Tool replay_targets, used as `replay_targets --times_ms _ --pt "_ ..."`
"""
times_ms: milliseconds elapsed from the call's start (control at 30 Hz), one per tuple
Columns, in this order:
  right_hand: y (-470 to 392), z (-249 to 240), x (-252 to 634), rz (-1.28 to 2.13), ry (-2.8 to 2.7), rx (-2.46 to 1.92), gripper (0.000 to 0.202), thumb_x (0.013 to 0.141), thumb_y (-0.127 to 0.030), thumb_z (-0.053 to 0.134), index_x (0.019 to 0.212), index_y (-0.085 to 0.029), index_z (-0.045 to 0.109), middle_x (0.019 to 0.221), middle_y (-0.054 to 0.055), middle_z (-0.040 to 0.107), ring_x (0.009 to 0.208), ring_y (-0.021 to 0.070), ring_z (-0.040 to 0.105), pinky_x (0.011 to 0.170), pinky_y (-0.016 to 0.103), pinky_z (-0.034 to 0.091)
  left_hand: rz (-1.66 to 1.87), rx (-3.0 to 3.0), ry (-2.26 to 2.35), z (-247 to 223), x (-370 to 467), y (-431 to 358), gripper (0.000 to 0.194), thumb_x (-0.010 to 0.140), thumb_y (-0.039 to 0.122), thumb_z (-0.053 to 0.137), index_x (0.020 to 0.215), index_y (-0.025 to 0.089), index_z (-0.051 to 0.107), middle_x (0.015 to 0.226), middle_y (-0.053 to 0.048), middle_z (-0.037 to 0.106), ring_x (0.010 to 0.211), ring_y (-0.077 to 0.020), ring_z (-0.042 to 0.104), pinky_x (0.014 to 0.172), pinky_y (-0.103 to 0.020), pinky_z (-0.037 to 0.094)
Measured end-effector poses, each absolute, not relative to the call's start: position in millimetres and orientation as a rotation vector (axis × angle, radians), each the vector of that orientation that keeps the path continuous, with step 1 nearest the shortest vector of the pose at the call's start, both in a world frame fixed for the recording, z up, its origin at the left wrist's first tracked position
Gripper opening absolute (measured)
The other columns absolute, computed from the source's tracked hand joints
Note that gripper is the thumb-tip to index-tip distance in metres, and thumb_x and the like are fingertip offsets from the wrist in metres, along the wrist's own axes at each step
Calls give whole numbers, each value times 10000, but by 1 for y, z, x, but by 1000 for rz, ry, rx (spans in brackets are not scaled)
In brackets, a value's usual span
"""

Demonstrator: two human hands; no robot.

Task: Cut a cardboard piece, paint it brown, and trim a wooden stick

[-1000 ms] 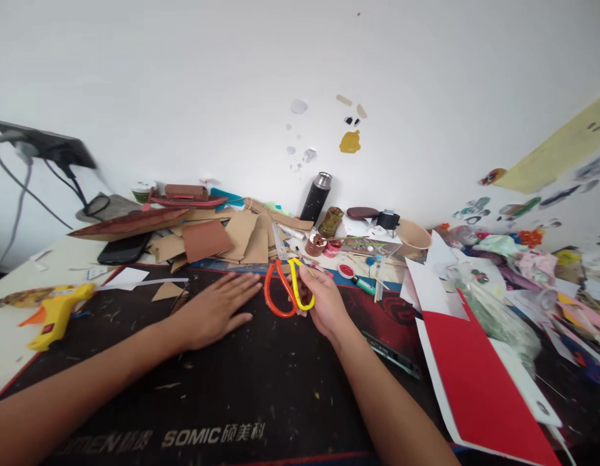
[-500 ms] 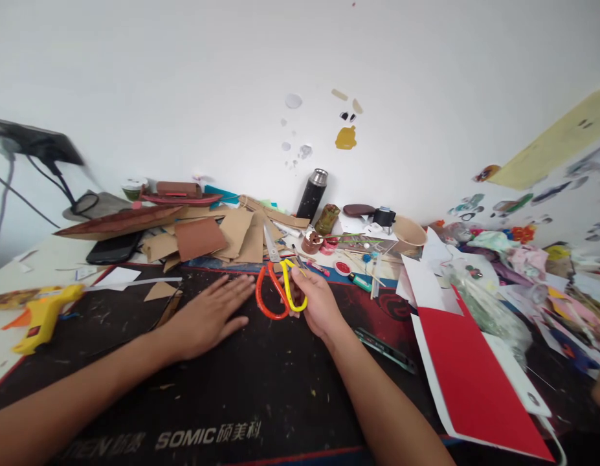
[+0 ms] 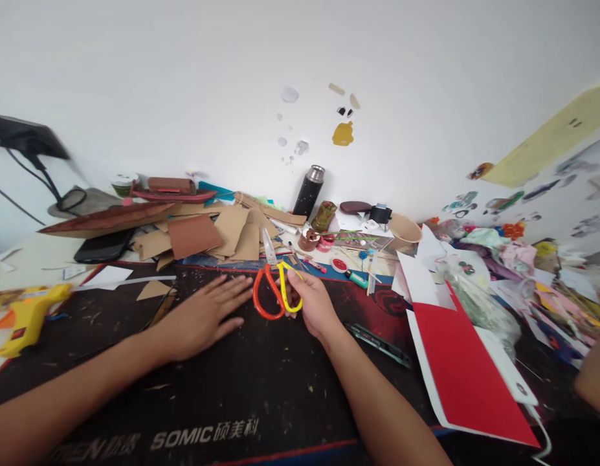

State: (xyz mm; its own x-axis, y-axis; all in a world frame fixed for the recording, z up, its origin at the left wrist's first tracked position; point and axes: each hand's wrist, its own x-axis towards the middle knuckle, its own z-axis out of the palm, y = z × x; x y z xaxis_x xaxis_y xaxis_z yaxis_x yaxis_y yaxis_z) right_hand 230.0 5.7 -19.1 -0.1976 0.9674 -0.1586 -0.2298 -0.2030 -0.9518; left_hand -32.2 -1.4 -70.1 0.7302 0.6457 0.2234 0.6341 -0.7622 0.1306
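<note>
My right hand (image 3: 312, 299) grips a pair of scissors (image 3: 268, 314) by the yellow handle loop, with the thumb on top. The other loop is orange-red and hangs free to the left, while the metal blades point away from me toward the cardboard scraps. My left hand (image 3: 202, 317) lies flat, palm down, on the black desk mat (image 3: 261, 382), fingers stretched toward the scissors but apart from them. Between the hands the mat shows only small crumbs of debris. A dark green-grey box cutter (image 3: 377, 346) lies to the right of my right forearm.
A yellow glue gun (image 3: 30, 320) rests at the left. Cardboard pieces (image 3: 195, 236) and a brown boat model (image 3: 105, 220) are heaped at the back. A black thermos (image 3: 308, 193) leans by the wall. Red card (image 3: 474, 369) lies right, and part of another person's arm (image 3: 593, 375) shows at the right edge.
The view has shifted slightly, so most things appear a little further left. My right hand keeps the scissors, and my left hand stays flat on the mat.
</note>
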Motion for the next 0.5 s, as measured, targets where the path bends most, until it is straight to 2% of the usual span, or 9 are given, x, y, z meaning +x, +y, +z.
replay_targets --times_ms 100,200,300,400,500 --pt "6 -22 232 1550 -1036 -1095 529 823 -698 767 838 -169 751 547 -17 612 397 120 534 338 216 341 504 2878 1345 -68 -43 14 517 1089 383 409 1513 164 604 1635 -170 499 1544 -334 424 1280 -561 265" --pt "9 -22 233 1526 -1034 -1122 528 822 -700 761 825 -172 742 555 -21 608 401 116 533 343 217 341 571 2932 1131 -63 -28 -6 493 1067 308 453 1535 227 584 1667 -102 478 1571 -284 383 1314 -505 221" --pt "10 -21 234 1511 -1092 -1141 526 829 -705 745 821 -179 730 553 -33 588 408 116 531 354 219 352 538 2947 808 -62 -6 -33 532 1055 404 544 1576 294 527 1628 -37 542 1521 -232 466 1324 -429 211" --pt "9 -20 237 1500 -1205 -1181 545 852 -730 702 820 -186 708 569 -27 603 426 125 546 359 221 349 534 2893 712 -63 2 -42 545 1051 417 565 1579 292 520 1602 -45 572 1486 -224 512 1301 -403 270" --pt "6 -19 243 1489 -1339 -1269 569 860 -759 669 806 -193 671 597 -20 616 456 133 552 374 225 366 566 2889 680 -60 0 -40 443 1048 340 571 1478 253 631 1502 -66 667 1399 -237 601 1253 -393 354"
